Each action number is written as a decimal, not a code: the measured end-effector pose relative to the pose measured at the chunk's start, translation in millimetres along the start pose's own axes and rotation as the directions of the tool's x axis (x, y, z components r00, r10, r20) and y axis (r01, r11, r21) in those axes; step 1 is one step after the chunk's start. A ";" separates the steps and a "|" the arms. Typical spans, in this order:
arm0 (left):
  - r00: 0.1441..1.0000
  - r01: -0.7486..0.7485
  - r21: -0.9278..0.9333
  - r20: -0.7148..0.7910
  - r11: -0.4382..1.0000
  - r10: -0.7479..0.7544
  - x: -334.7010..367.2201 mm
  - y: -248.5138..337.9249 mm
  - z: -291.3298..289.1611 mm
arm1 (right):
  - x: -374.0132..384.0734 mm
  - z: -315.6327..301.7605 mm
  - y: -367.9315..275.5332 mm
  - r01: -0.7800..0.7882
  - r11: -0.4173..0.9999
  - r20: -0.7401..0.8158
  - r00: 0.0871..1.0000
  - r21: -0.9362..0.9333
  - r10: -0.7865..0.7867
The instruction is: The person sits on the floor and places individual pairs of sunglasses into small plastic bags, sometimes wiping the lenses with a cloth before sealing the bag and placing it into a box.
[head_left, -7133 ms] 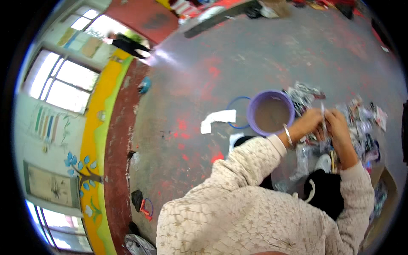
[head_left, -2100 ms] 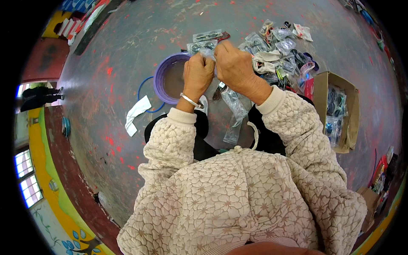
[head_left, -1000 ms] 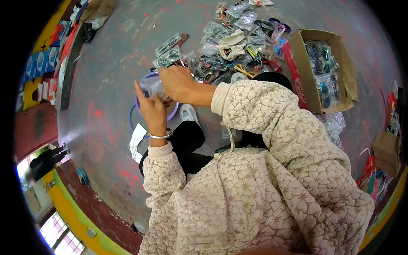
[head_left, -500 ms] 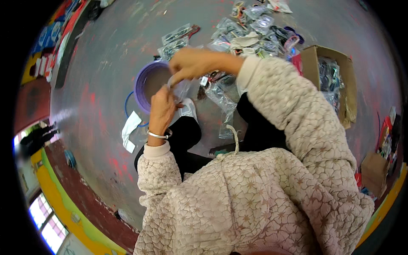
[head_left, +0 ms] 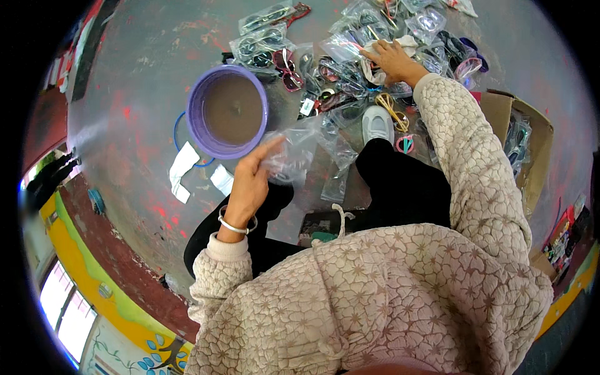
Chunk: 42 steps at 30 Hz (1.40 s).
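Observation:
My left hand [head_left: 249, 190] pinches the edge of a clear plastic bag [head_left: 294, 157], which hangs blurred beside a purple bucket [head_left: 195, 122] of murky brown water. Over the heap on the right, my right hand [head_left: 397, 64] reaches out with its fingers spread. It touches or hovers over a crumpled off-white cloth [head_left: 407, 44]; contact under the fingers is hidden. Around the cloth lie several bagged sunglasses [head_left: 428, 24]. Pink-red sunglasses [head_left: 287, 70] rest unbagged near the bucket.
A cardboard box [head_left: 540, 140] holding bagged glasses stands on the right. White strips [head_left: 182, 170] and a blue ring [head_left: 177, 131] lie by the bucket. My shoe [head_left: 378, 125] is beside yellow-framed glasses [head_left: 392, 107]. A wall [head_left: 134, 269] curves along the left.
My right hand has left the left hand above the bucket's edge and swung right to the cloth on the heap. My left hand has dropped slightly, keeping the plastic bag.

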<state>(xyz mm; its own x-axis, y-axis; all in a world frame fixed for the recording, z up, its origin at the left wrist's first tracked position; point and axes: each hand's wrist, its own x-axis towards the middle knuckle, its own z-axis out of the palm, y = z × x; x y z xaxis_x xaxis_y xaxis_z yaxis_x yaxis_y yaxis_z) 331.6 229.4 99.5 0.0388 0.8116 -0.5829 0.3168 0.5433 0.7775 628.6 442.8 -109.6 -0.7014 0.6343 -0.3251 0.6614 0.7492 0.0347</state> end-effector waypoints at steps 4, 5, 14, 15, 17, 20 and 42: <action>0.993 -0.046 0.215 0.115 0.976 0.021 1.1 -9.9 8.4 | -2.8 44.6 12.9 -0.017 0.996 -0.116 0.993 0.090 0.027; 0.993 -0.049 0.240 0.113 0.970 0.022 1.7 -12.3 9.9 | -0.3 49.3 14.3 -0.037 0.987 -0.118 0.991 0.156 0.056; 0.984 0.063 0.275 0.142 0.959 -0.105 11.0 -32.6 12.3 | -26.0 77.1 99.0 0.300 -0.717 0.456 0.605 0.629 0.653; 0.987 0.006 0.278 0.154 0.961 -0.051 12.5 -35.5 14.1 | -34.1 69.6 104.1 0.388 -0.678 0.385 0.603 0.624 0.699; 0.985 -0.097 0.280 0.166 0.955 0.052 15.0 -44.3 22.0 | -51.5 42.7 107.5 0.548 -0.597 0.239 0.587 0.586 0.773; 0.986 -0.084 0.467 0.164 0.880 0.007 21.8 -47.7 39.1 | -82.8 19.5 105.6 0.519 -0.670 0.293 0.630 0.530 0.720; 0.974 -0.192 0.704 0.223 0.684 0.043 23.1 -43.0 47.0 | 41.3 -44.6 -123.0 0.147 0.699 -0.098 0.989 0.700 -0.110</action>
<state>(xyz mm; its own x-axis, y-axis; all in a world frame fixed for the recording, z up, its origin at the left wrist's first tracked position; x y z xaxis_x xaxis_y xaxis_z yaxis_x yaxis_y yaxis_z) 363.3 214.7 41.5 0.2631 0.7657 -0.5870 0.8763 0.0649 0.4774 506.4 385.4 -85.1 -0.7927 0.5636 -0.2323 0.5446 0.4835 -0.6852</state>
